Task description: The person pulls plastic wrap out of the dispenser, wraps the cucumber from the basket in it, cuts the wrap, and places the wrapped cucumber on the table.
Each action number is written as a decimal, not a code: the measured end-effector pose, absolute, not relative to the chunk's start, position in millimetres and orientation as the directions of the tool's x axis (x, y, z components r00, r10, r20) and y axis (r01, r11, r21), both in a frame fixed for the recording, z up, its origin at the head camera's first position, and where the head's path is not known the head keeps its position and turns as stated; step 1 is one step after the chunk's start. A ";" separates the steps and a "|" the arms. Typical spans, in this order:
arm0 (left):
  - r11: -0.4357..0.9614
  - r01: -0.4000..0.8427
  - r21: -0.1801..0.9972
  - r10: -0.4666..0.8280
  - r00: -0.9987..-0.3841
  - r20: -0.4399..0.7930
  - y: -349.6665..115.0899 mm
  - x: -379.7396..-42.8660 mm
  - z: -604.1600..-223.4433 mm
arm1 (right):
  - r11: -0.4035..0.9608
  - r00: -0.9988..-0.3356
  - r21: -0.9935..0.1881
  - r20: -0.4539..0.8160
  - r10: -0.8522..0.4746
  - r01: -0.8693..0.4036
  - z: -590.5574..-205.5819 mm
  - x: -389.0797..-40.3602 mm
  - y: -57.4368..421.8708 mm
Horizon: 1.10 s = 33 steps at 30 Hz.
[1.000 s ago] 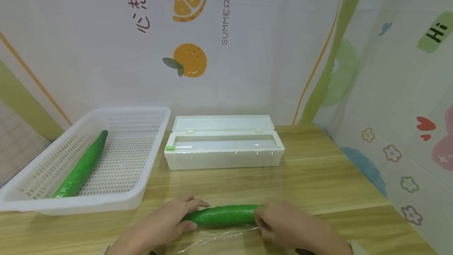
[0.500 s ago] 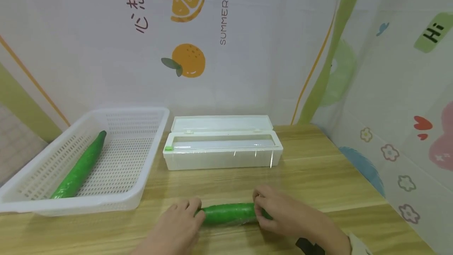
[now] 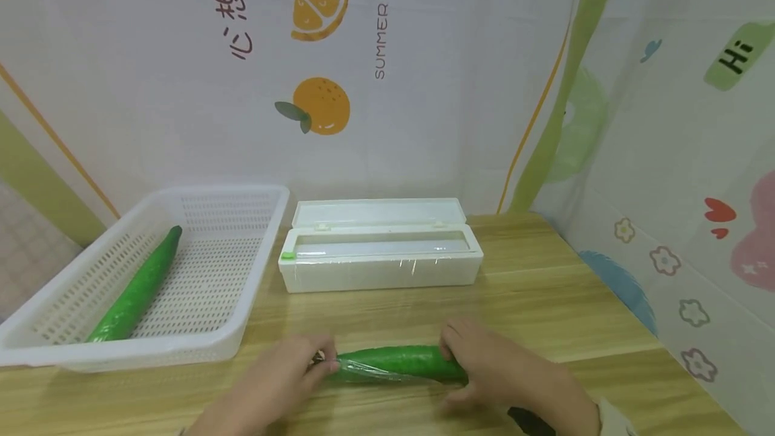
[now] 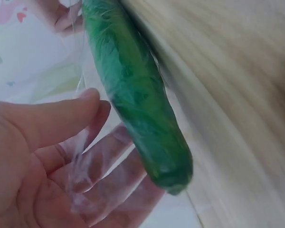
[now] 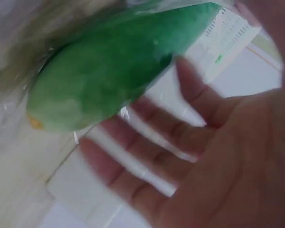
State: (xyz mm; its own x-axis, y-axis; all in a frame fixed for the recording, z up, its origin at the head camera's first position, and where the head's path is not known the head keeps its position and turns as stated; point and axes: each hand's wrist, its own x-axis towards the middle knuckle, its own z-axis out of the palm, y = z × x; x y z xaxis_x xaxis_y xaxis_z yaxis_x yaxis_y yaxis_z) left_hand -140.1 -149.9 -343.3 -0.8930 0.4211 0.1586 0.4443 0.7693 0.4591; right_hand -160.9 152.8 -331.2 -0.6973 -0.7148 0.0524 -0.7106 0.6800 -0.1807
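Observation:
A green cucumber (image 3: 402, 358) lies crosswise on the table near the front edge, with clear cling film (image 3: 375, 372) over its near side. My left hand (image 3: 297, 365) pinches the film between thumb and forefinger at the cucumber's left end; in the left wrist view the film stretches across its other fingers. My right hand (image 3: 487, 362) is at the right end, fingers extended along the far side and thumb spread toward me. In the right wrist view its fingers (image 5: 152, 114) are loose and apart beside the cucumber (image 5: 104, 71).
Behind the hands stands a white cling film dispenser box (image 3: 381, 274), lid raised, with film coming over its front. A white perforated basket (image 3: 254, 281) on the left holds another wrapped cucumber (image 3: 142, 288). Printed cloth (image 3: 424, 120) hangs behind the wooden table (image 3: 545, 288).
My left hand has shifted and lifted a film edge across the cucumber's near side. My right hand has gone from bunched fingers to a spread thumb and extended fingers. Box and basket stay put.

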 end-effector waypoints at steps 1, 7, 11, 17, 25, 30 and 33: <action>0.768 0.422 0.481 0.406 -0.903 0.144 -150.8 -141.1 -343.1 | 0.682 -0.694 -0.139 0.065 -0.717 -0.718 -332.3 -160.8 152.7; 0.779 0.361 0.513 0.343 -0.930 0.134 -156.3 -146.0 -342.0 | 0.726 -0.729 -0.070 0.074 -0.680 -0.684 -335.1 -162.1 157.6; 0.778 0.369 0.509 0.344 -0.927 0.148 -160.6 -148.2 -339.8 | 0.728 -0.741 -0.167 0.025 -0.671 -0.665 -330.5 -164.5 164.2; 0.789 0.340 0.511 0.336 -0.936 0.104 -165.0 -148.0 -337.5 | 0.724 -0.756 -0.387 -0.098 -0.648 -0.570 -320.3 -168.1 173.5; 0.823 0.315 0.472 0.294 -0.948 0.120 -164.1 -148.9 -340.3 | 0.727 -0.770 -0.417 -0.094 -0.632 -0.546 -318.6 -173.9 176.4; 0.854 0.279 0.439 0.248 -0.960 0.129 -160.3 -149.0 -343.3 | 0.716 -0.775 -0.420 -0.045 -0.630 -0.557 -317.2 -177.1 175.1; 0.875 0.254 0.412 0.219 -0.967 0.131 -156.8 -148.7 -344.2 | 0.707 -0.774 -0.421 -0.016 -0.633 -0.568 -317.6 -178.6 174.8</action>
State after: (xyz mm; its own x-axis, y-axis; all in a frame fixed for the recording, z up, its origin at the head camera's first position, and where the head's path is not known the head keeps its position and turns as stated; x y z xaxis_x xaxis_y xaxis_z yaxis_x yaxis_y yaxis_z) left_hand -148.7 -156.8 -344.2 -0.9668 0.2191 0.1314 0.2542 0.8751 0.4119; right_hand -178.6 174.8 -317.6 -0.7743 -0.6326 -0.0163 -0.5684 0.7066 -0.4214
